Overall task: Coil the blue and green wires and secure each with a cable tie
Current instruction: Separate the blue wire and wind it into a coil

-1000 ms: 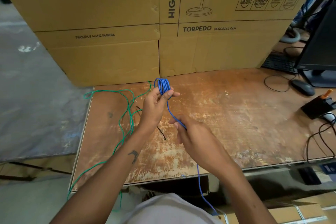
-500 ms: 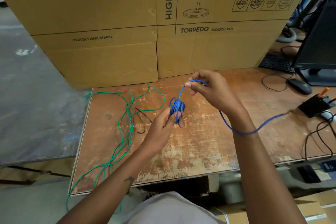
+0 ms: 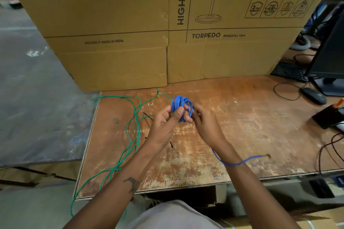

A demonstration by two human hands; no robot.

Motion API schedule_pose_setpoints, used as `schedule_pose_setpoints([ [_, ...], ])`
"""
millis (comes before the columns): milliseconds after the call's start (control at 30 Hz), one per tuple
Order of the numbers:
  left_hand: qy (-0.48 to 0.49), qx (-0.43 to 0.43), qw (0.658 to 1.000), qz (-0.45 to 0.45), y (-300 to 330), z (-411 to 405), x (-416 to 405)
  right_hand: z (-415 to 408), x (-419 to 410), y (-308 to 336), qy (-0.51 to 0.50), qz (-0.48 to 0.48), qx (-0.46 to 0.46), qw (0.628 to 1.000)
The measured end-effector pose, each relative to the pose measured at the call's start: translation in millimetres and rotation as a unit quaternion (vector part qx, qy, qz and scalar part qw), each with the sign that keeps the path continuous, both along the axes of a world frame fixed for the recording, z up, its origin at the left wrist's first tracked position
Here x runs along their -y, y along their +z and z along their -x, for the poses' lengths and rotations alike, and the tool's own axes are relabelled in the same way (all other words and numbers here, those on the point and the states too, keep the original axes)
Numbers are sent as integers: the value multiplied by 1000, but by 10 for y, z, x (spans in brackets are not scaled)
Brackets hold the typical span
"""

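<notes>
step: coiling blue wire [image 3: 181, 105]; left hand [image 3: 167, 117] grips the coil, right hand [image 3: 202, 119] pinches it; next, wrap the free tail, then tie.

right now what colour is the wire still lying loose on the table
Green: the loose wire trails across the table's left side, clearest in the head view.

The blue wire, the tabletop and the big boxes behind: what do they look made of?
Blue wire: apparently smooth plastic-coated cable, since it bends into tight loops.
Tabletop: probably plywood, with a worn, patchy brown surface and layered edge.
Boxes: matte brown corrugated cardboard by the look, printed in black, with folded seams.
</notes>
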State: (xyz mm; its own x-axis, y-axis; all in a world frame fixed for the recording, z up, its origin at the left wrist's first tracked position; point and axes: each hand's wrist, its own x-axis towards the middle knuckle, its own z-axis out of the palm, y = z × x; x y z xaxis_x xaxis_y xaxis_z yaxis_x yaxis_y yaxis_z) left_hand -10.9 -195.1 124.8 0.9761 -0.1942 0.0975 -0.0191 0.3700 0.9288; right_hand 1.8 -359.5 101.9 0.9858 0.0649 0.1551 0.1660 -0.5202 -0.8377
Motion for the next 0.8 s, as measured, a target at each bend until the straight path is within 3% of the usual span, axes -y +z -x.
schedule_pose_setpoints([
  [167,99,-44,991,77,105,-177,43,345,-279,-81,48,73,-16,996],
  [433,196,-16,980,-40,-61,-387,44,698,-346,228,48,10,-134,990],
  [533,200,8,976,-88,-157,-375,11,789,-258,417,112,-80,-229,964],
  [667,187,30,966,-174,-322,-354,-123,900,-84,751,165,-281,-332,885],
  [733,164,51,953,-251,-394,-335,-209,953,30,903,178,-355,-337,853],
  [800,133,90,933,-321,-436,-286,-286,952,126,998,178,-298,-292,891],
])
